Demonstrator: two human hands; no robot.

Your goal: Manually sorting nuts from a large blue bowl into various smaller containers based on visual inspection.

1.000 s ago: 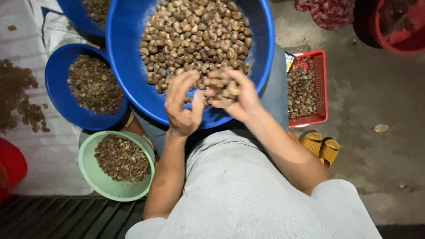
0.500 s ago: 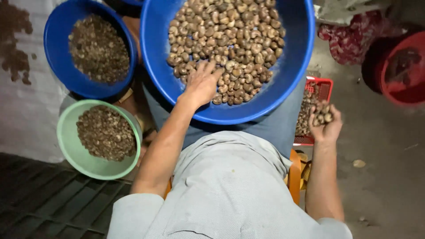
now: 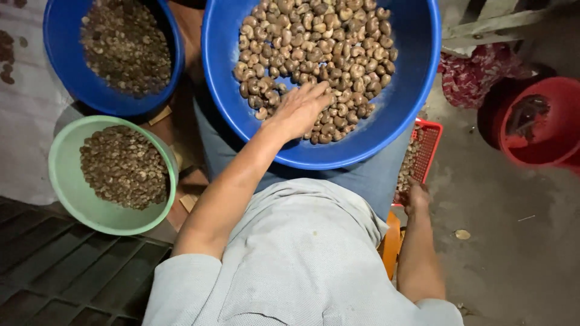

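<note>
Nearest the camera is the person's grey shirt, which fills the lower middle and hides the lap beneath it. Left of it, a pale green bowl of small brown nuts stands on the floor beside a dark slatted mat. On the other side, the right hand hangs low at the near edge of a red mesh basket; it is blurred and partly behind the blue-clad knee, so I cannot tell whether its fingers are curled or loose. Further out, the big blue basin rests on the lap, heaped with pale brown nuts. The left hand lies palm down on the near side of that heap, forearm stretched forward, fingers slightly spread and flat on the nuts. Beyond sit a second blue bowl at the left, a red bucket and patterned red cloth at the right.
</note>
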